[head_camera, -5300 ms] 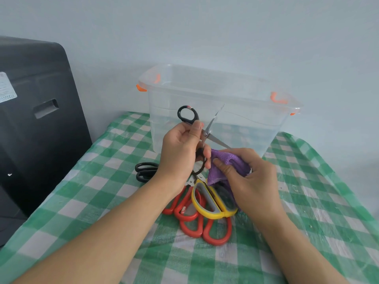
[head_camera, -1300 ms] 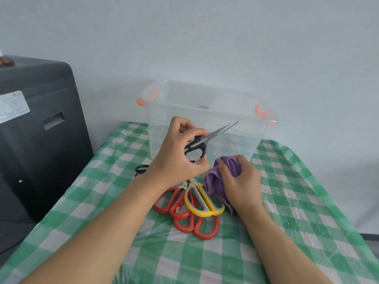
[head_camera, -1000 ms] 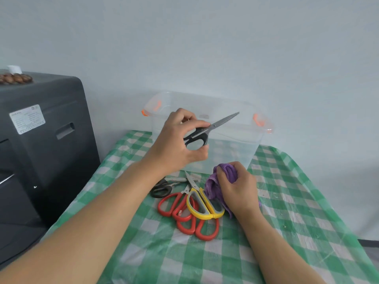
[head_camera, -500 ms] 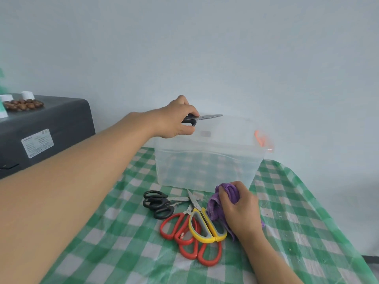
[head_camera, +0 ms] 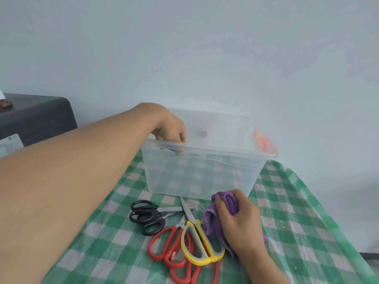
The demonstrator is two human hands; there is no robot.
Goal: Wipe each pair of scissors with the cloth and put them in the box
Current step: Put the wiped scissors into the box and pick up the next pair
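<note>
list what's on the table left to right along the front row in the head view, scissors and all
black scissors → red scissors → yellow scissors → purple cloth → right hand

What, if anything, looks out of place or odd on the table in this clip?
Nothing stands out as damaged or spilled. The unwiped scissors lie in an overlapping heap: black scissors, red scissors and yellow scissors, in front of the clear box. The right hand holds the purple cloth.

Clear glossy plastic box (head_camera: pixel 201 173), fuzzy purple cloth (head_camera: pixel 213 218), shiny plastic film over checked tablecloth (head_camera: pixel 297 212).
</note>
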